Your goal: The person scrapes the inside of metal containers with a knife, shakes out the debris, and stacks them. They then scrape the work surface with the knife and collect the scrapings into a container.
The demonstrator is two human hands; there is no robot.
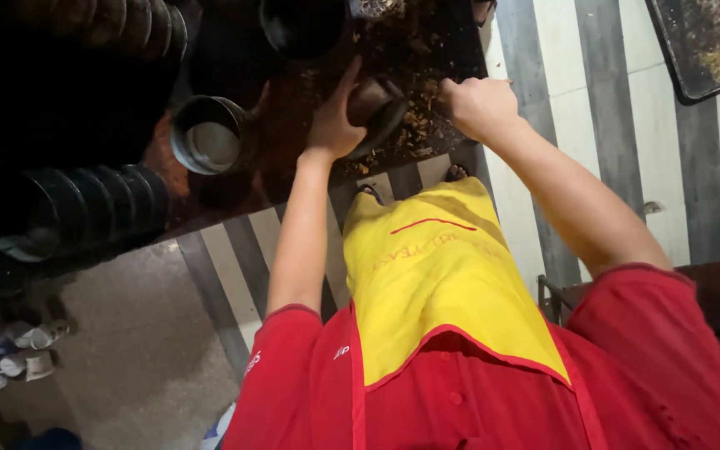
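- Left hand [332, 121] gripping dark tin [374, 110], fingers wrapped on its left side.
- Right hand [477, 104] fisted just right of tin; contents unclear.
- Empty tin [210, 135] farther left.

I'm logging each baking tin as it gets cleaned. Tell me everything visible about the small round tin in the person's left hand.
The small round tin is dark, metal-looking and cup-shaped, with a thin rim. It lies tilted on its side, mouth toward the right hand, over a dark surface strewn with brown crumbs. The left hand grips its wall, fingers over the top. The right hand is closed at its mouth; what it holds is hidden. Its inside cannot be seen.
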